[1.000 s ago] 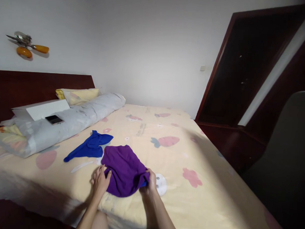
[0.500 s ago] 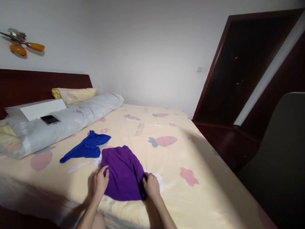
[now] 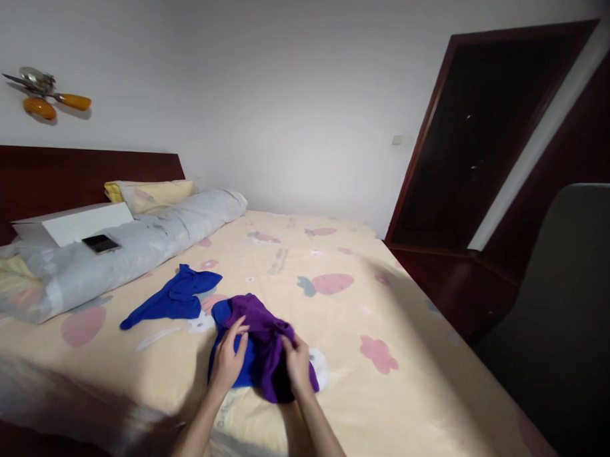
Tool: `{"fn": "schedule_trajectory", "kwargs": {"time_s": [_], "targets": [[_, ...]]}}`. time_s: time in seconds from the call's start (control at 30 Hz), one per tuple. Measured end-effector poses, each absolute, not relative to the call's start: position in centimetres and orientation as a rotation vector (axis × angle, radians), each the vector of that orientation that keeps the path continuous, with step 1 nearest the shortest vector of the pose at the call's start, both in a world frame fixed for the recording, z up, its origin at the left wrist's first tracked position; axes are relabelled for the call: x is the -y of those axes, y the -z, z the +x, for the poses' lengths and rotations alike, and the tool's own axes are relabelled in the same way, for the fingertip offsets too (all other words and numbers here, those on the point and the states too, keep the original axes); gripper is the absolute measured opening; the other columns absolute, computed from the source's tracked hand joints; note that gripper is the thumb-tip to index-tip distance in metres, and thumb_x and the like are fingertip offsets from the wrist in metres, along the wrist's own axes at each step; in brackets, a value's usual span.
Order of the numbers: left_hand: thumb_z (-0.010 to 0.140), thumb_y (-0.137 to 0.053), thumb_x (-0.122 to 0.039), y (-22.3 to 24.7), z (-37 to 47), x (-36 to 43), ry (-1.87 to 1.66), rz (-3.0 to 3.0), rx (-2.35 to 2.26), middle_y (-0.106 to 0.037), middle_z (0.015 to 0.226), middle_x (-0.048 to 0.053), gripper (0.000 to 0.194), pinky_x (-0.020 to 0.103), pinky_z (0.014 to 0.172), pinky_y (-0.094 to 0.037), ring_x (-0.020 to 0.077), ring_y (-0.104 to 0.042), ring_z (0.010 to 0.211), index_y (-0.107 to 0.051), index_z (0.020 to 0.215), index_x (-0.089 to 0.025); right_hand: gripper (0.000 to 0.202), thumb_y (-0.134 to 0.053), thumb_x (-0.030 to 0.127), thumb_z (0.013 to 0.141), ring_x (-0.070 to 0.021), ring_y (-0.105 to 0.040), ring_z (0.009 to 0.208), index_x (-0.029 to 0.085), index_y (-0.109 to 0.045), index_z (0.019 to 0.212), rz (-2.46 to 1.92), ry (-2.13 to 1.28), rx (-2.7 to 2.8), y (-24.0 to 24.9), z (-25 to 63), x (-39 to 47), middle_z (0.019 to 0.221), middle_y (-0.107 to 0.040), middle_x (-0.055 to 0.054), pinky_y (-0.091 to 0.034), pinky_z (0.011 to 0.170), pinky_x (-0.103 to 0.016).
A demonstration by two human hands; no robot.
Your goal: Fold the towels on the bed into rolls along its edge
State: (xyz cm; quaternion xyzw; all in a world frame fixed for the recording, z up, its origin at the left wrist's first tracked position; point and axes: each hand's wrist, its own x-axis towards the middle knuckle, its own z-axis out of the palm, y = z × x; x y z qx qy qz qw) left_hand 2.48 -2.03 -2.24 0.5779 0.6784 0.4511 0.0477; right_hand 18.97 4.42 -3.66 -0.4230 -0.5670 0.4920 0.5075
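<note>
A purple cloth (image 3: 266,334) lies bunched over a blue cloth (image 3: 244,368) near the bed's front edge. My right hand (image 3: 297,363) pinches the purple cloth at its right part, which is gathered up in folds. My left hand (image 3: 230,356) rests over the left side of the two cloths, its thumb and fingers apart. Farther left, a second blue cloth (image 3: 175,296) lies crumpled on the patterned bed sheet (image 3: 332,323), touched by neither hand.
A rolled grey quilt (image 3: 154,240) lies along the headboard (image 3: 81,171), bearing a phone (image 3: 101,243) and a white box (image 3: 88,224). A yellow pillow (image 3: 161,195) is behind. At the right stands a dark chair back (image 3: 573,284), with a door (image 3: 468,141) beyond.
The purple cloth has been pulled right and bunched, uncovering blue cloth beneath its left side. My left hand has moved right and opened from its hold on the purple edge.
</note>
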Motion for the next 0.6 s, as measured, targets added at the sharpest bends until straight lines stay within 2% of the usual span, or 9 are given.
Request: {"fn": "schedule_trajectory", "kwargs": {"time_s": [0.1,0.17,0.2,0.27,0.33,0.4,0.6], "targets": [[0.085,-0.054,-0.046,4.7,0.9,2.0,-0.9,1.453,-2.746,-0.054,0.133,0.024,0.07,0.056,0.098,-0.041,0.0379,-0.051,0.121,-0.042,0.144,-0.012,0.044,-0.055,0.047,0.075,-0.0271,-0.064,0.098,0.014,-0.069,0.1,-1.044,-1.203,1.045,4.7,23.0,-6.9,0.103,-0.073,-0.012,-0.048,0.089,-0.036],[0.082,-0.059,-0.047,6.1,0.3,1.7,-0.585,1.389,-2.839,-0.054,0.132,0.023,0.07,0.055,0.098,-0.039,0.0392,-0.048,0.123,-0.045,0.141,-0.011,0.046,-0.059,0.048,0.069,-0.0267,-0.065,0.096,0.013,-0.069,0.099,-1.045,-1.177,0.951,5.6,25.7,-8.0,0.101,-0.073,-0.012,-0.048,0.088,-0.036],[0.085,-0.057,-0.042,6.4,0.2,1.5,-0.534,1.449,-2.781,-0.057,0.129,0.02,0.061,0.05,0.099,-0.039,0.0355,-0.05,0.122,-0.05,0.137,-0.012,0.047,-0.061,0.046,0.067,-0.0262,-0.065,0.094,0.013,-0.069,0.098,-1.041,-1.156,0.908,6.1,26.9,-8.4,0.1,-0.073,-0.011,-0.049,0.087,-0.036],[0.087,-0.055,-0.026,6.5,-0.2,0.8,-0.624,1.562,-2.614,-0.064,0.121,0.014,0.038,0.036,0.099,-0.041,0.026,-0.057,0.115,-0.06,0.123,-0.015,0.046,-0.062,0.042,0.062,-0.0254,-0.064,0.093,0.014,-0.07,0.098,-1.052,-1.098,0.816,7.2,29.0,-9.0,0.098,-0.073,-0.009,-0.049,0.088,-0.036],[0.083,-0.056,-0.014,5.7,-1.1,-0.2,-0.789,1.517,-2.541,-0.069,0.111,0.01,0.029,0.028,0.093,-0.042,0.0216,-0.062,0.105,-0.066,0.11,-0.017,0.044,-0.062,0.038,0.06,-0.0255,-0.064,0.096,0.015,-0.071,0.097,-1.078,-1.043,0.723,8.1,30.6,-9.5,0.098,-0.073,-0.007,-0.049,0.089,-0.036],[0.079,-0.057,-0.01,4.2,-3.0,-1.1,-0.905,1.378,-2.591,-0.071,0.104,0.011,0.029,0.03,0.088,-0.045,0.024,-0.064,0.1,-0.067,0.106,-0.016,0.041,-0.063,0.036,0.06,-0.026,-0.064,0.097,0.016,-0.071,0.095,-1.092,-1.016,0.643,8.8,32.0,-9.7,0.098,-0.074,-0.007,-0.05,0.088,-0.037],[0.081,-0.052,-0.013,-1.9,-12.2,-1.2,-1.189,0.851,-2.881,-0.065,0.101,0.02,0.041,0.043,0.085,-0.047,0.0344,-0.061,0.102,-0.06,0.12,-0.007,0.043,-0.069,0.032,0.058,-0.0255,-0.066,0.096,0.018,-0.071,0.098,-1.033,-1.098,0.617,10.5,34.9,-9.9,0.099,-0.074,-0.006,-0.054,0.081,-0.036]]}}
